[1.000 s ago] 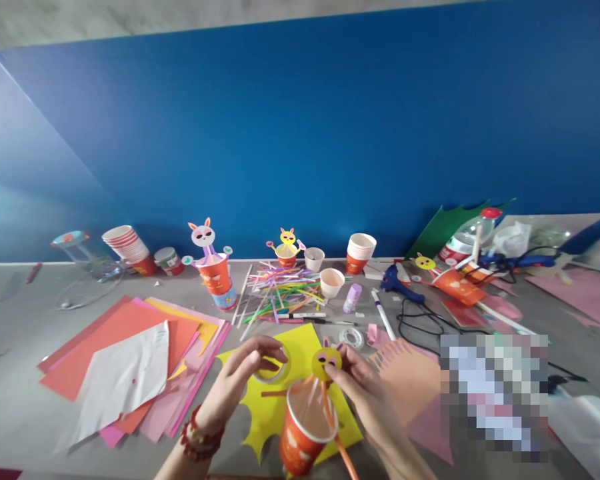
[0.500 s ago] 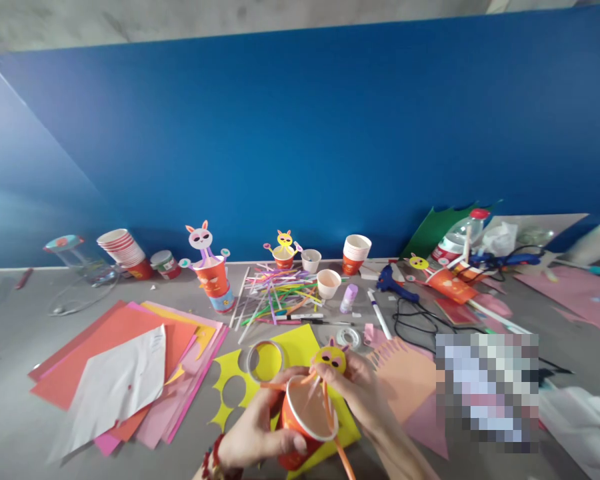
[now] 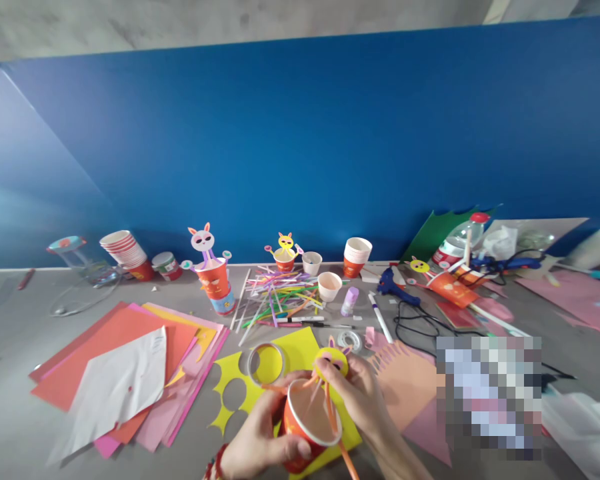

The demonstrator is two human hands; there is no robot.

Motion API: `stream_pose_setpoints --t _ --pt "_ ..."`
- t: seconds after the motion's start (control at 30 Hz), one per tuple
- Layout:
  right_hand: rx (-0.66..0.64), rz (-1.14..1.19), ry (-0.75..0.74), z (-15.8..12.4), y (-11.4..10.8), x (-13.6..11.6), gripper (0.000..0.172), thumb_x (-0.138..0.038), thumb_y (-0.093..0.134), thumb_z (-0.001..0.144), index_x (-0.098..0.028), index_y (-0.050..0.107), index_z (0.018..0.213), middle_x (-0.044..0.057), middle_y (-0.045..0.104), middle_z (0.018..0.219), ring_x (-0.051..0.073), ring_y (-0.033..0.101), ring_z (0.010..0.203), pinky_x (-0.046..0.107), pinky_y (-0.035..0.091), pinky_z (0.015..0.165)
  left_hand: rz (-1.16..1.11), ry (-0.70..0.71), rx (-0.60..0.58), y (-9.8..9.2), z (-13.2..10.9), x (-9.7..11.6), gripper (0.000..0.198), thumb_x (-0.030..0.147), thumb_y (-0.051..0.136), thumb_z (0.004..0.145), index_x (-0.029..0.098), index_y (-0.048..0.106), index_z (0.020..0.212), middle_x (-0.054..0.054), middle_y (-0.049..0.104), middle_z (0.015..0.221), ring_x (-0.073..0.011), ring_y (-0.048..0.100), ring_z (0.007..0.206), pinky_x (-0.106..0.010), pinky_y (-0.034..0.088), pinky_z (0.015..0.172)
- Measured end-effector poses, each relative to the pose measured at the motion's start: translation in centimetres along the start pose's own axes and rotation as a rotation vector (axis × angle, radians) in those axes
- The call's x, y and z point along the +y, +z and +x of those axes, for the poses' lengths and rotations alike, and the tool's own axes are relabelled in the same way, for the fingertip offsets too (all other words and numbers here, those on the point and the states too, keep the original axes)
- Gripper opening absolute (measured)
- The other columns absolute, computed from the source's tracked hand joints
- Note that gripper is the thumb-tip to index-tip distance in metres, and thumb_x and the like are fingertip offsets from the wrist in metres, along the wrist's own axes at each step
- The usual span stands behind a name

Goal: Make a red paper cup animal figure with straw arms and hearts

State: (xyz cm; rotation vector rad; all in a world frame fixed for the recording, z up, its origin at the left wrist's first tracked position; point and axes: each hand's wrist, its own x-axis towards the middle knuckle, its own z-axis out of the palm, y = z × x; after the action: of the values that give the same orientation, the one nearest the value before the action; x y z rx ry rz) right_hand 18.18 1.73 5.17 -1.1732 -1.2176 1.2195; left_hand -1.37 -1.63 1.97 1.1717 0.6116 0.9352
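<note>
My left hand (image 3: 260, 433) is wrapped round a red paper cup (image 3: 305, 427) near the bottom middle, tilted so its white inside shows. Orange straws (image 3: 330, 407) stick out of the cup. My right hand (image 3: 360, 393) pinches a yellow paper rabbit face (image 3: 331, 362) with pink ears at the top of a straw, just above the cup's rim. Under both hands lies a yellow sheet (image 3: 290, 350) with round holes cut out. A roll of clear tape (image 3: 266, 363) rests on that sheet, just left of the cup.
Stacked coloured paper (image 3: 130, 373) lies at the left. Farther back stand finished cup rabbits (image 3: 213, 277), cup stacks (image 3: 357, 257), a pile of straws (image 3: 280, 297), a glue stick (image 3: 350, 300) and a blue glue gun (image 3: 393, 283) with black cable. A blurred patch (image 3: 487, 393) sits at the right.
My left hand left the tape roll and came down to grip the red cup. The right hand stayed on the rabbit face and shifted only slightly.
</note>
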Motion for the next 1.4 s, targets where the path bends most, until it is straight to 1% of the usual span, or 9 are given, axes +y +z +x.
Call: stream_pose_setpoints --t 0.17,0.3,0.5,0.67,0.73,0.83,1.07,1.23,1.4 --pt "0.014 0.007 0.008 0.2 0.0 0.6 0.044 -0.057 0.071 0.081 -0.016 0.064 0.069 0.002 0.063 0.065 0.018 0.058 0.062 0.026 0.047 0.057 0.023 0.006 0.036 0.2 -0.1 -0.2 0.076 0.046 0.085 0.071 0.021 0.058 0.137 -0.018 0.047 0.151 -0.0408 0.043 0.139 -0.054 0.029 0.118" --pt "-0.010 -0.021 0.036 0.3 0.1 0.8 0.042 -0.058 0.075 0.077 -0.016 0.070 0.083 0.006 0.071 0.074 0.021 0.064 0.066 0.028 0.050 0.059 -0.040 -0.008 0.053 0.2 0.0 -0.3 0.079 0.049 0.084 0.070 0.021 0.057 0.138 -0.018 0.045 0.153 -0.0420 0.041 0.140 -0.054 0.032 0.116" --pt "-0.004 0.073 0.053 0.0 0.6 0.6 0.040 -0.054 0.076 0.078 -0.015 0.066 0.075 0.005 0.068 0.068 0.019 0.063 0.062 0.027 0.049 0.056 -0.030 -0.002 0.060 0.5 -0.1 -0.6 0.080 0.049 0.084 0.071 0.020 0.054 0.139 -0.019 0.050 0.148 -0.0414 0.046 0.136 -0.053 0.034 0.114" --pt "-0.043 0.019 0.011 0.3 0.3 0.0 0.038 -0.055 0.075 0.078 -0.018 0.072 0.086 0.008 0.073 0.077 0.027 0.069 0.078 0.033 0.056 0.068 -0.079 0.012 0.064 0.7 0.0 -0.5 0.073 0.048 0.084 0.071 0.022 0.056 0.134 -0.015 0.056 0.139 -0.0358 0.052 0.128 -0.044 0.039 0.108" --pt "-0.097 0.069 0.013 0.3 0.3 -0.4 0.042 -0.058 0.074 0.078 -0.020 0.073 0.094 0.009 0.074 0.081 0.029 0.070 0.086 0.037 0.058 0.075 -0.096 0.041 0.072 0.8 0.1 -0.4 0.068 0.047 0.084 0.072 0.023 0.058 0.130 -0.012 0.060 0.128 -0.0315 0.058 0.117 -0.038 0.044 0.100" --pt "-0.173 0.160 0.057 0.0 0.5 -0.6 0.049 -0.064 0.071 0.078 -0.020 0.073 0.100 0.010 0.075 0.084 0.030 0.071 0.088 0.038 0.059 0.076 -0.104 0.070 0.082 0.8 0.1 -0.4 0.066 0.046 0.084 0.072 0.023 0.058 0.127 -0.010 0.061 0.119 -0.0276 0.060 0.108 -0.034 0.046 0.091" --pt "-0.113 0.158 0.113 -0.5 0.8 0.3 0.038 -0.054 0.078 0.077 -0.015 0.075 0.079 0.008 0.075 0.076 0.022 0.069 0.066 0.029 0.054 0.062 -0.128 0.070 0.090 0.9 0.2 -0.8 0.063 0.041 0.083 0.074 0.022 0.058 0.128 -0.012 0.060 0.123 -0.0316 0.058 0.114 -0.038 0.046 0.095" --pt "-0.163 0.163 0.068 -0.2 0.6 0.1 0.037 -0.053 0.078 0.078 -0.016 0.077 0.086 0.009 0.076 0.080 0.024 0.071 0.073 0.030 0.056 0.068 -0.157 0.067 0.143 1.0 0.1 -0.8 0.067 0.041 0.085 0.072 0.023 0.058 0.131 -0.013 0.060 0.130 -0.0354 0.055 0.123 -0.042 0.043 0.103" --pt "-0.203 0.105 0.032 -0.2 0.2 0.8 0.032 -0.048 0.078 0.080 -0.018 0.078 0.090 0.009 0.076 0.087 0.023 0.069 0.079 0.028 0.055 0.068 -0.139 0.115 0.189 1.0 0.2 -0.1 0.066 0.038 0.086 0.072 0.022 0.060 0.130 -0.013 0.060 0.130 -0.0341 0.056 0.121 -0.040 0.045 0.100"
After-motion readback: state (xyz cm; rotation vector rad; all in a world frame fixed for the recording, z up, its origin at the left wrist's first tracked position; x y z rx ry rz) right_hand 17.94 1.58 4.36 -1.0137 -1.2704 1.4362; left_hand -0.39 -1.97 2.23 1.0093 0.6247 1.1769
